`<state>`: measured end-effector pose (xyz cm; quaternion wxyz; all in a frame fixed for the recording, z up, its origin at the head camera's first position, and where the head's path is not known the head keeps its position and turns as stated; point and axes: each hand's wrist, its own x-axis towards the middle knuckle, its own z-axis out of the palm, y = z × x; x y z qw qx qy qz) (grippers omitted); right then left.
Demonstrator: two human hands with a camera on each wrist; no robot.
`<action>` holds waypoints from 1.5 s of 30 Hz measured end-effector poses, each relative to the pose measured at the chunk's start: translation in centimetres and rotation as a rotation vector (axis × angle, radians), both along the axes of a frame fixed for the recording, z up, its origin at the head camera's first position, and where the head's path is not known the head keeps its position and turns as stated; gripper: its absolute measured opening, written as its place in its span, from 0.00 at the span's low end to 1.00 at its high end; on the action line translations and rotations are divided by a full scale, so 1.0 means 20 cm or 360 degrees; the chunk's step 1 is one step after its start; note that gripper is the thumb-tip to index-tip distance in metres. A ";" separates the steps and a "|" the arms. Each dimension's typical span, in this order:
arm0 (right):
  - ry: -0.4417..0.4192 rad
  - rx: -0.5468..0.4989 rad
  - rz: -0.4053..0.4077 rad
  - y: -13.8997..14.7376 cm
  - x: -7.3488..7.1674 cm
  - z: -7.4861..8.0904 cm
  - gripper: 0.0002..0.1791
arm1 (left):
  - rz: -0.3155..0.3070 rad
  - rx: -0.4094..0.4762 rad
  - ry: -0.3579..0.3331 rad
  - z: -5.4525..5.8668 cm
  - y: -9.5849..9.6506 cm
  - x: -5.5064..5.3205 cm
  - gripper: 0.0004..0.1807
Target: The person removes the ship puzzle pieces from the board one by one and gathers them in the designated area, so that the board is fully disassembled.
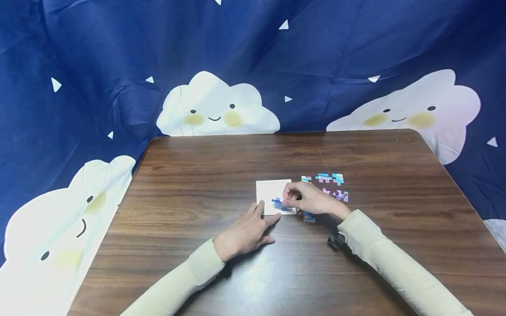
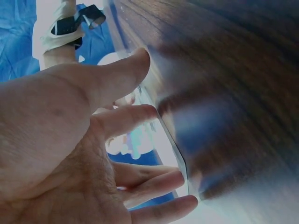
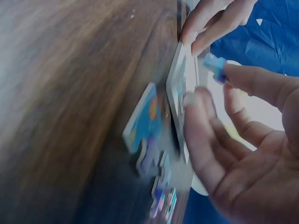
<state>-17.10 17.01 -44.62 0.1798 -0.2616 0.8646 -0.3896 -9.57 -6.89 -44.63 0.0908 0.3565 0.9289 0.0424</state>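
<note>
A white puzzle board [image 1: 272,188] with a raised rim lies flat near the middle of the table. My right hand [image 1: 310,198] is over its right part and pinches a blue jigsaw piece [image 1: 277,202] by the fingertips. In the right wrist view the jigsaw piece [image 3: 215,65] sticks out from a fingertip, above the board [image 3: 175,79]. With fingers spread and fairly straight, my left hand [image 1: 246,229] touches the board's front and left edges. The left wrist view shows the left fingertips [image 2: 175,179] along the board's edge.
Several loose jigsaw pieces [image 1: 337,178] lie on the wooden table [image 1: 189,184] to the right of the board. One blue piece [image 1: 309,217] sits just below my right hand. A dark device [image 1: 336,241] is strapped at my right wrist. A blue curtain [image 1: 308,52] hangs behind.
</note>
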 end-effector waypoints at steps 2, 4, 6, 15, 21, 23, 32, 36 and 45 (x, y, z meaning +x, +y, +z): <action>-0.0031 -0.0045 0.0000 0.02 0.01 0.00 0.06 | 0.0006 -0.0006 0.0001 0.00 0.00 0.00 0.36; -0.0085 -0.0095 -0.0010 0.05 0.01 -0.01 0.06 | 0.0011 -0.0019 0.0001 0.00 0.00 0.00 0.36; -0.0149 -0.0137 -0.0029 0.08 0.02 -0.01 0.06 | 0.0017 -0.0025 -0.0002 0.00 0.00 0.01 0.36; -0.0185 -0.0163 -0.0174 0.20 0.03 0.02 0.06 | 0.0024 -0.0039 -0.0002 0.01 0.00 0.00 0.37; -0.0148 -0.0166 -0.0254 0.30 0.05 0.03 0.07 | -0.0003 -0.0043 0.0022 0.01 0.00 0.01 0.37; -0.0130 -0.0168 -0.0275 0.33 0.06 0.03 0.07 | -0.0006 -0.0036 0.0027 0.01 0.00 0.01 0.37; -0.0093 -0.0083 -0.0342 0.46 0.11 0.03 0.07 | -0.0014 -0.0015 0.0027 0.00 0.01 0.00 0.37; -0.0110 -0.0043 -0.0365 0.50 0.14 0.02 0.06 | -0.0025 -0.0010 0.0042 0.01 0.01 0.00 0.37; -0.0189 -0.0028 -0.0369 0.53 0.18 0.02 0.06 | -0.0026 -0.0039 0.0039 0.01 0.01 0.00 0.37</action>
